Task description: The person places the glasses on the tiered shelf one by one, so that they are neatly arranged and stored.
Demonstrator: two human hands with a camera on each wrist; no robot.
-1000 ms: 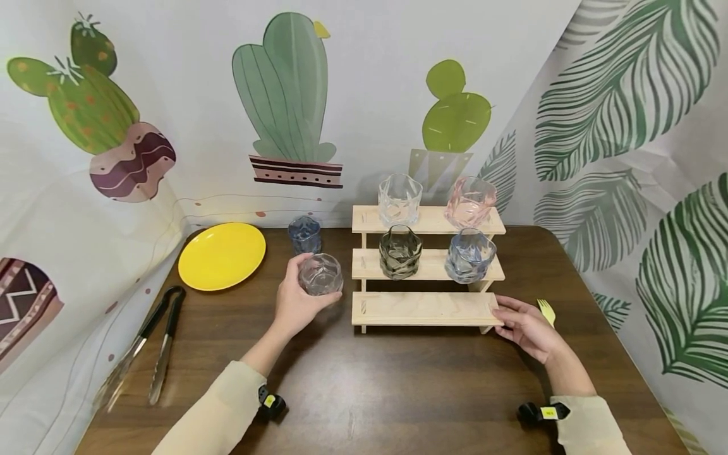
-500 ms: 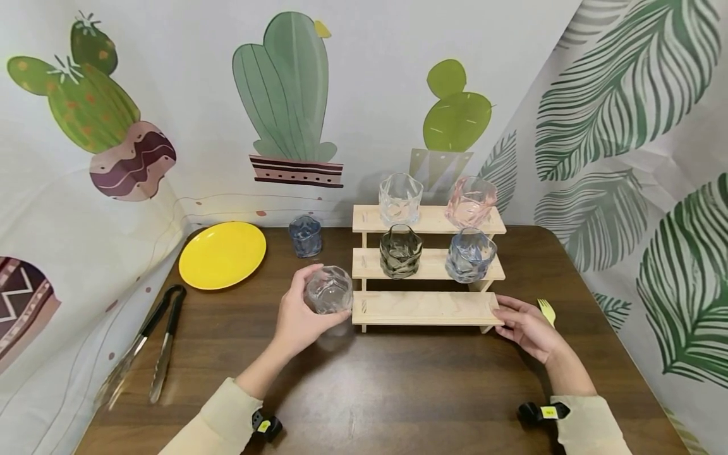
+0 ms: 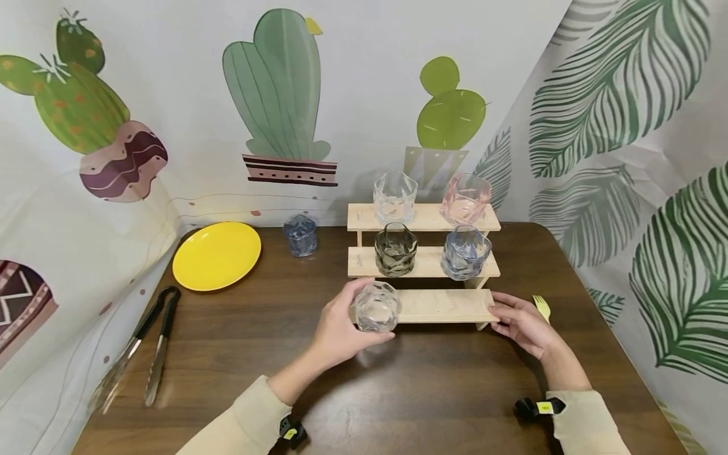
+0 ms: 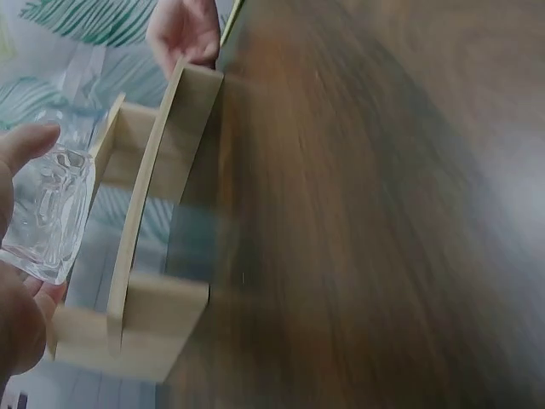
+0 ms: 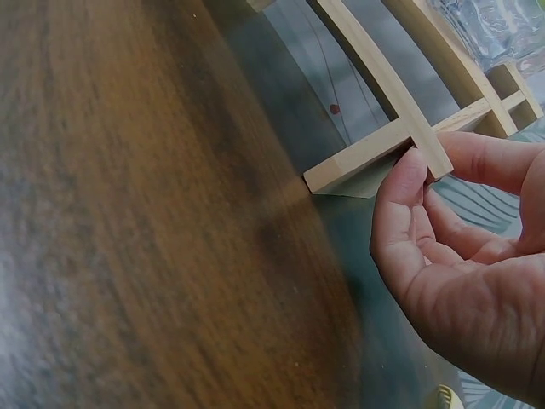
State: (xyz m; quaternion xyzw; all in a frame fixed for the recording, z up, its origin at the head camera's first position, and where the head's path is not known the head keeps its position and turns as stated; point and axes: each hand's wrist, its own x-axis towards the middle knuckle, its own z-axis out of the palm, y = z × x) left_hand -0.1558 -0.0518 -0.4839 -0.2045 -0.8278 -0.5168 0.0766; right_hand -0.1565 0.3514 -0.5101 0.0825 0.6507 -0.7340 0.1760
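My left hand (image 3: 341, 325) grips a clear faceted glass (image 3: 378, 308), thumb and fingers on its sides. The glass (image 4: 53, 213) is just above the left end of the bottom step of a three-tier wooden rack (image 3: 443, 304); whether it touches the step cannot be told. At the rack's right end, my right hand (image 3: 526, 325) pinches the bottom step's corner, and the right wrist view shows its thumb and finger (image 5: 398, 183) on the wood. The middle step bears a smoky grey glass (image 3: 395, 251) and a blue glass (image 3: 466, 254). On top stand a clear glass (image 3: 395, 199) and a pink glass (image 3: 466, 201).
A small dark blue glass (image 3: 300, 236) stands left of the rack on the brown table (image 3: 432, 392). Further left are a yellow plate (image 3: 217, 256) and black-handled tongs (image 3: 152, 338). A yellow fork (image 3: 542, 308) lies behind my right hand. A patterned curtain hangs behind.
My left hand has carried the clear glass rightward and nearer, from beside the dark blue glass to the bottom step's left end, tipping it along the way. My right hand keeps its hold.
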